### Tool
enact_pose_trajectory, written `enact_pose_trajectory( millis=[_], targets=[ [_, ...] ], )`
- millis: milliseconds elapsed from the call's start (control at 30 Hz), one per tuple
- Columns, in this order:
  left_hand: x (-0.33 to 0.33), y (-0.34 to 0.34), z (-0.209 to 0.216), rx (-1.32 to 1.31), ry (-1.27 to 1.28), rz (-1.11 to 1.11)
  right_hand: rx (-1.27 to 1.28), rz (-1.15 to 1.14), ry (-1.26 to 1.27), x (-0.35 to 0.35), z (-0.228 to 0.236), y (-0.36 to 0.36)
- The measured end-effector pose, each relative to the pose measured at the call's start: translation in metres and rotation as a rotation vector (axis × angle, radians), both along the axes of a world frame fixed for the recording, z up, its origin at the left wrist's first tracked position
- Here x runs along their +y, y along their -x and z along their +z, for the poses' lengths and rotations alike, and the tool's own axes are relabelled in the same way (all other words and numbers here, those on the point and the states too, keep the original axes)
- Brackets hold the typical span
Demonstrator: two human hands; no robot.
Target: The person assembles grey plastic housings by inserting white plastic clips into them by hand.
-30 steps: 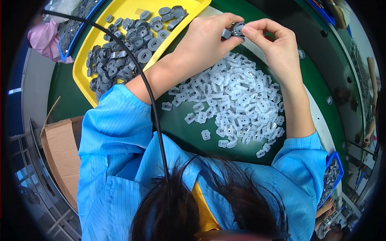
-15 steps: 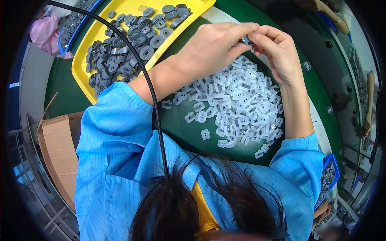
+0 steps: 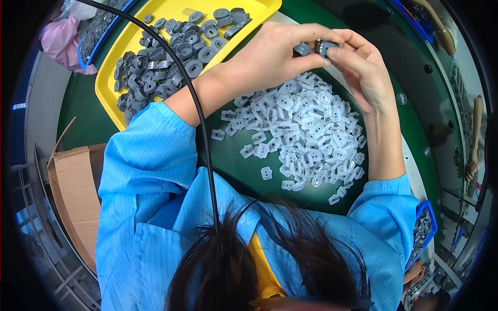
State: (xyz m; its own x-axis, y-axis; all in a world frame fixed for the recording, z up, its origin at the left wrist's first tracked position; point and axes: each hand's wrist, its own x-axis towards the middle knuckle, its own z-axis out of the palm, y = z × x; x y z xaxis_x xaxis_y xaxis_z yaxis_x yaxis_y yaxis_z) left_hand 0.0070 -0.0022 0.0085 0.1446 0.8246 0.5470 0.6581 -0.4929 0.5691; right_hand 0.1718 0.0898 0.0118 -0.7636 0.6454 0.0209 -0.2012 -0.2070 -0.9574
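Over the far side of the green work surface, my left hand (image 3: 277,52) and my right hand (image 3: 365,67) meet at the fingertips. Pinched between them is a small dark grey plastic part (image 3: 326,48). A second grey plastic piece (image 3: 302,49) shows inside the curled fingers of my left hand. Below both hands lies a heap of small translucent white plastic pieces (image 3: 311,129). To the left of my left hand, a yellow tray (image 3: 102,85) contains many grey oval parts (image 3: 182,50) with slots in them.
An open cardboard box (image 3: 75,192) stands at the left. Blue bins of small parts sit at the far left (image 3: 98,39) and lower right (image 3: 423,230). A black cable (image 3: 199,122) hangs across the view. Another person's arm (image 3: 476,135) appears at the right.
My fingers have shifted and spread a little, so the grey part shows more fully. The second grey piece in my left hand has come into sight.
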Motion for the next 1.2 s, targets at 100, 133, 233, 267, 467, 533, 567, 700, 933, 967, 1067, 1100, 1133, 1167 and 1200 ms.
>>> enact_pose_trajectory(
  millis=[100, 133, 233, 267, 467, 533, 567, 700, 933, 967, 1067, 1100, 1133, 1167, 1200],
  targets=[
    [-0.001, -0.009, -0.003, -0.236, 0.019, -0.013, 0.085, 0.122, 0.135, 0.008, -0.009, -0.003],
    [-0.001, -0.009, 0.001, -0.238, 0.025, -0.016, 0.122, 0.167, 0.211, 0.013, -0.013, -0.004],
    [0.001, 0.018, -0.005, -0.742, 0.358, 0.033, -0.064, -0.05, 0.053, 0.039, -0.02, -0.012],
    [0.004, 0.029, -0.001, -0.801, 0.492, 0.091, -0.211, -0.193, -0.029, 0.046, -0.021, -0.019],
    [0.018, 0.056, -0.004, -1.006, 0.503, 0.075, -0.844, -0.546, -0.875, 0.073, -0.042, -0.038],
    [0.017, 0.054, -0.004, -0.982, 0.508, 0.106, -0.765, -0.632, -1.05, 0.062, -0.04, -0.025],
    [0.017, 0.053, -0.003, -0.928, 0.504, 0.149, -0.659, -0.526, -0.906, 0.05, -0.032, -0.014],
    [0.015, 0.055, -0.011, -0.934, 0.509, 0.117, -0.524, -0.191, -1.114, 0.014, -0.027, 0.038],
    [0.005, 0.039, -0.003, -0.654, 0.542, 0.079, -0.636, 0.008, -0.789, -0.001, -0.01, 0.028],
    [0.004, 0.035, -0.004, -0.44, 0.466, 0.146, -0.546, 0.027, -0.625, 0.004, -0.008, 0.018],
    [0.004, 0.021, -0.006, -0.155, 0.36, 0.186, -0.312, -0.018, -0.298, 0.001, -0.002, 0.008],
    [0.005, 0.017, -0.009, -0.169, 0.284, 0.165, -0.239, -0.125, -0.357, -0.002, -0.001, 0.01],
    [0.004, 0.012, -0.01, -0.182, 0.209, 0.147, -0.163, -0.23, -0.415, -0.006, -0.002, 0.011],
    [0.001, 0.007, -0.007, -0.207, 0.192, 0.146, -0.176, -0.268, -0.535, -0.006, -0.004, 0.013],
    [0.002, 0.005, -0.007, -0.202, 0.196, 0.14, -0.174, -0.275, -0.531, -0.007, -0.005, 0.012]
  ],
)
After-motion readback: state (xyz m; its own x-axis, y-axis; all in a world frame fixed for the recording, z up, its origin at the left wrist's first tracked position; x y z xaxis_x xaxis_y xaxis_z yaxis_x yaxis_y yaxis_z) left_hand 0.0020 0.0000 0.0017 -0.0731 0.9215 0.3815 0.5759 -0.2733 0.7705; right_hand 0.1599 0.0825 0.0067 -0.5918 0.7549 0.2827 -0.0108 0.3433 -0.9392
